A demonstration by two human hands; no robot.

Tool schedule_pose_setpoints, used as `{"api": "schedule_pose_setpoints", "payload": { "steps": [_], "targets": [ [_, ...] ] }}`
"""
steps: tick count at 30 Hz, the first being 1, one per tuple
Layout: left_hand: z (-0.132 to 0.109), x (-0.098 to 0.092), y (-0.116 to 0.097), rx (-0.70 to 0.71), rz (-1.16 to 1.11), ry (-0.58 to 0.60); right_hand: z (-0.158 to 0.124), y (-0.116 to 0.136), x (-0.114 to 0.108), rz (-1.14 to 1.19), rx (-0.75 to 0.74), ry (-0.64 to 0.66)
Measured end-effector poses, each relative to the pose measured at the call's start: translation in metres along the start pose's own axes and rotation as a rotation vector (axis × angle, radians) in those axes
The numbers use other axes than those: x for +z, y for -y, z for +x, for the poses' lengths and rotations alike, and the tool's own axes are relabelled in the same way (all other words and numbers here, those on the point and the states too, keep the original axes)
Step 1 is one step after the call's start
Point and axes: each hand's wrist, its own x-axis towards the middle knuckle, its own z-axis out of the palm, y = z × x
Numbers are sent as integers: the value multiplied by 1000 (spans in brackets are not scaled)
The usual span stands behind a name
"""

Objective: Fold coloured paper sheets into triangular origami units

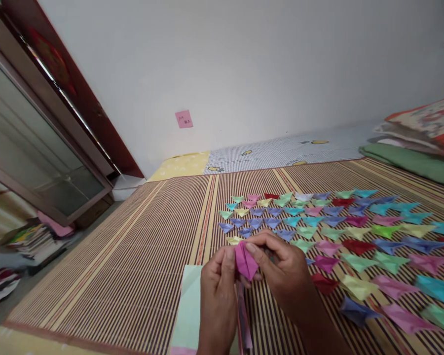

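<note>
A folded magenta paper (246, 261) is held up between both hands, just above the striped mat. My left hand (219, 296) pinches its left edge between thumb and fingers. With its thumb on the upper right side, my right hand (281, 273) grips the same paper. Beneath and left of my left hand lies a pale green sheet of paper (188, 305). A narrow strip of paper edges (245, 320) shows below the hands, partly hidden by them. Many small folded paper pieces (357, 261) in several colours lie in rows to the right.
The striped bamboo mat (133, 256) covers the bed. Folded bedding (399, 160) is piled at the back right. A pink note (184, 119) is stuck to the white wall. Stacked books (33, 241) and a glass-paned door (48, 148) are at the left.
</note>
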Motion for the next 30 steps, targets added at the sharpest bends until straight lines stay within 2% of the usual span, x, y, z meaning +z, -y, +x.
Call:
{"api": "schedule_pose_setpoints", "payload": {
  "steps": [4,8,12,16,20,26,28,30],
  "targets": [
    [0,-1,2,-37,-33,7,1,1,0,-22,-44,-3],
    [0,0,-1,-4,-14,-13,3,3,0,-59,-136,10],
    [3,-2,-3,37,70,-33,4,2,-3,-19,-102,68],
    [5,-10,0,72,193,15,6,0,-11,40,-47,179],
    [3,-11,2,143,355,29,6,4,-18,-58,2,231],
    [-2,-1,2,277,562,-31,1,17,-13,-236,-44,145],
    [-2,0,2,233,504,-33,0,18,-10,-231,-59,92],
    [-1,0,2,114,339,5,0,15,-8,-167,-35,62]
  ]
}}
